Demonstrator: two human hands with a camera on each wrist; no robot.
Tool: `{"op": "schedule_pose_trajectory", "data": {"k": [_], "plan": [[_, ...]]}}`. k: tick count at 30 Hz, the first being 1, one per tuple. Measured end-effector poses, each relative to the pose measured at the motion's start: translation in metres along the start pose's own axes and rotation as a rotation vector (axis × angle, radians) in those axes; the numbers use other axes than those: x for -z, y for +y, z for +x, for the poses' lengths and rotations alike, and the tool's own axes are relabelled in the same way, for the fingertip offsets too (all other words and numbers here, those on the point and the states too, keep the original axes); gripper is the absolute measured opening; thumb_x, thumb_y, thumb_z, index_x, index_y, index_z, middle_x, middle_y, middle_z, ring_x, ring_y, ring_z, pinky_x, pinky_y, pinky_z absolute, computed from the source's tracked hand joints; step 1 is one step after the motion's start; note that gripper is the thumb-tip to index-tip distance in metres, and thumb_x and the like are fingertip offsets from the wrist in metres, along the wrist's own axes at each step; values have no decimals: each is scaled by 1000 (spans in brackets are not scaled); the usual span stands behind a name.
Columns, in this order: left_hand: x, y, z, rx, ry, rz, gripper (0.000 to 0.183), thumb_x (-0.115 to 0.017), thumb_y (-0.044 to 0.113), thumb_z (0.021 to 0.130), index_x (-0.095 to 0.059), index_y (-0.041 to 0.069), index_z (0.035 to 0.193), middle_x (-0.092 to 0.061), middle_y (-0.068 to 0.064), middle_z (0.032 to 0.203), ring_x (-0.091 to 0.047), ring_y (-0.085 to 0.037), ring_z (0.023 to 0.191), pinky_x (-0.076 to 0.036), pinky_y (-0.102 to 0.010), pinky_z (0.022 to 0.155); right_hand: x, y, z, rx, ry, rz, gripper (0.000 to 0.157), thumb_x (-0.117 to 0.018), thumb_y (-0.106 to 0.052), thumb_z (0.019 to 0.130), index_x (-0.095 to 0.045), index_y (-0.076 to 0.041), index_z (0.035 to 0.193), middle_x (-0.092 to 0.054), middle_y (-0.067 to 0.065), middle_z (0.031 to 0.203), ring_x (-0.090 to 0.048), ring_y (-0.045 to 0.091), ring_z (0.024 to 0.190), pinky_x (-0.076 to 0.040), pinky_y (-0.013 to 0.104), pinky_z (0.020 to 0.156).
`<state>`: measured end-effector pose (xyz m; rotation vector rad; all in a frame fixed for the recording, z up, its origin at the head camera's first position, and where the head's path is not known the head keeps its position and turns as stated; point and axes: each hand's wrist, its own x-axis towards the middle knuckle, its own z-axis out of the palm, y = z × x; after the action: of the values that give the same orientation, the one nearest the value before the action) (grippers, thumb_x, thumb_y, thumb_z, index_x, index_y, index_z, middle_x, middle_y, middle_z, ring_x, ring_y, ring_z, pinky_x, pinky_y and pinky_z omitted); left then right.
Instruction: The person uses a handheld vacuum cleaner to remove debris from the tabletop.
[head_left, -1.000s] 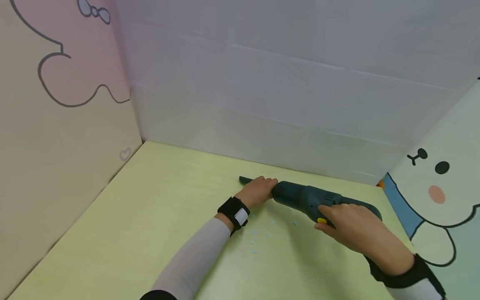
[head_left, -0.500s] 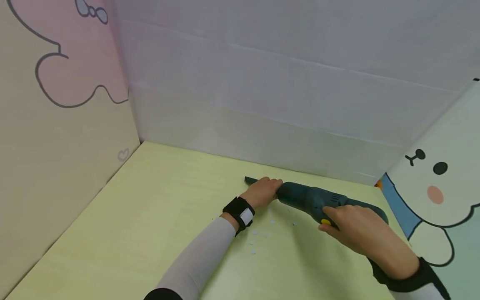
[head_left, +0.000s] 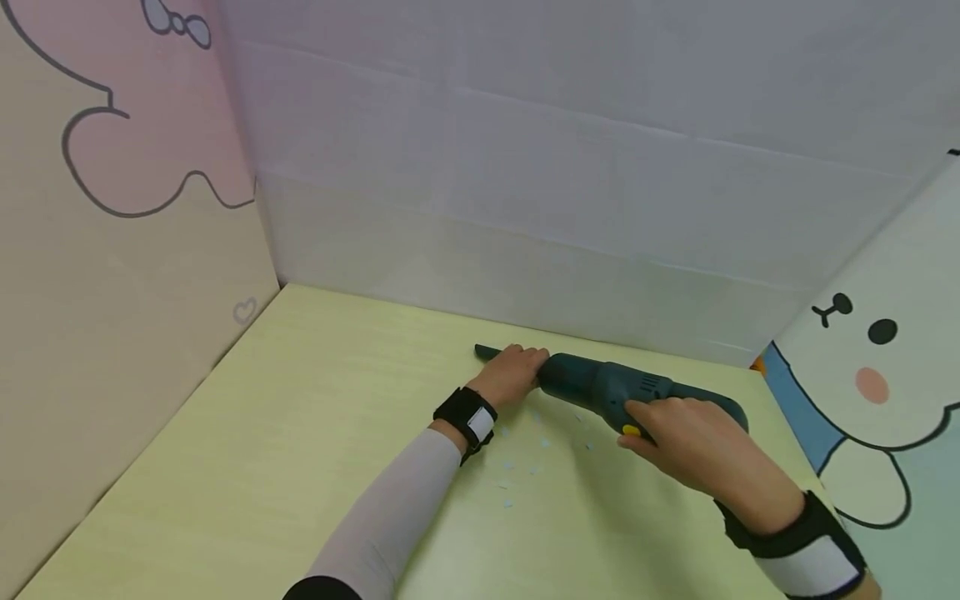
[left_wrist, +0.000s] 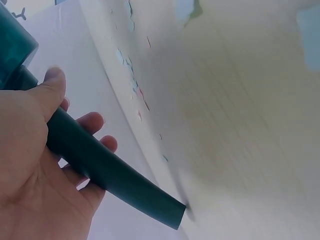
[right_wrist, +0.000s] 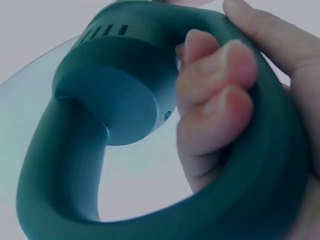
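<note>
A dark green handheld vacuum cleaner point(head_left: 577, 381) lies across both hands, low over the table near the back wall. My left hand point(head_left: 512, 375) holds its narrow nozzle point(left_wrist: 120, 176), thumb on one side and fingers round the other. The nozzle's end is close to the table surface; whether it touches, I cannot tell. At the other end, my right hand point(head_left: 693, 442) grips the loop handle point(right_wrist: 60, 160), its fingers curled through the loop in the right wrist view. A yellow button point(head_left: 632, 430) shows by the right thumb. Small pale blue paper scraps point(head_left: 545, 443) lie below the vacuum.
The pale yellow table point(head_left: 225, 467) meets a white back wall point(head_left: 487, 183). A beige and pink panel point(head_left: 150, 275) stands on the left, and a panel with a cartoon face point(head_left: 900, 350) on the right. More scraps point(left_wrist: 131, 75) lie along a strip in the left wrist view.
Both hands and the vacuum cleaner shift slightly right, then back left to where they are now. The grip of each hand stays the same. The head view turns a little.
</note>
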<state>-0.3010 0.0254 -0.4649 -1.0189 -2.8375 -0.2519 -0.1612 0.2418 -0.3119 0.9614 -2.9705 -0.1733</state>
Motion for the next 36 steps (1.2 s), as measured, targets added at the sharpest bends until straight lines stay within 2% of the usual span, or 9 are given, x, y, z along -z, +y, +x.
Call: {"op": "schedule_pose_trajectory", "data": {"k": [3, 6, 11, 18, 22, 25, 31, 36], "plan": [[2, 0, -4, 8, -5, 8, 28, -56, 26, 93, -49, 12, 117, -63, -3, 110, -56, -22, 98, -42, -31, 91, -2, 0, 0, -10, -21, 16, 24, -65, -41, 82, -54, -20, 81, -38, -11, 55, -36, 6, 48, -34, 28, 47], [5, 7, -7, 5, -3, 24, 27, -56, 26, 93, -50, 12, 115, -64, -2, 108, -57, -21, 95, -43, -31, 89, -2, 2, -5, -36, -61, 44, 28, -62, -46, 83, -59, -19, 90, -45, -13, 60, -42, 5, 52, -39, 30, 50], [7, 27, -11, -10, -8, 47, 27, -55, 30, 93, -52, 13, 113, -64, -1, 106, -57, -20, 90, -45, -29, 85, 1, 6, -24, -80, -102, 58, 43, -58, -54, 82, -63, -18, 106, -56, -14, 73, -52, 6, 62, -48, 35, 57], [3, 54, -9, -2, 7, 81, 28, -55, 33, 93, -51, 15, 114, -64, 1, 106, -57, -19, 91, -46, -29, 86, 3, 11, -47, -142, -133, 34, 52, -55, -62, 80, -64, -20, 109, -64, -11, 85, -60, 14, 73, -52, 43, 64], [-2, 69, -5, 5, 21, 100, 28, -55, 32, 93, -51, 16, 115, -64, 2, 108, -58, -19, 95, -44, -31, 92, 1, 15, -58, -178, -167, 24, 56, -52, -66, 79, -64, -21, 110, -65, -8, 85, -61, 16, 74, -52, 46, 63], [-4, 77, -1, 5, 46, 117, 27, -56, 32, 92, -52, 17, 114, -64, 3, 106, -59, -18, 94, -45, -31, 91, 1, 16, -65, -194, -171, 15, 57, -51, -67, 79, -64, -21, 111, -65, -8, 84, -61, 16, 74, -51, 46, 62], [-7, 84, 5, -27, 56, 127, 27, -56, 32, 92, -52, 16, 114, -64, 3, 104, -58, -17, 91, -46, -28, 87, 1, 15, -74, -209, -131, 19, 51, -58, -60, 79, -65, -20, 110, -65, -9, 82, -61, 15, 73, -51, 45, 61], [-8, 82, 7, -29, 50, 118, 24, -53, 28, 94, -52, 16, 115, -64, 2, 106, -58, -17, 93, -45, -29, 89, 2, 14, -70, -193, -131, 10, 51, -57, -59, 80, -65, -18, 110, -65, -7, 83, -61, 16, 71, -51, 45, 60]]}}
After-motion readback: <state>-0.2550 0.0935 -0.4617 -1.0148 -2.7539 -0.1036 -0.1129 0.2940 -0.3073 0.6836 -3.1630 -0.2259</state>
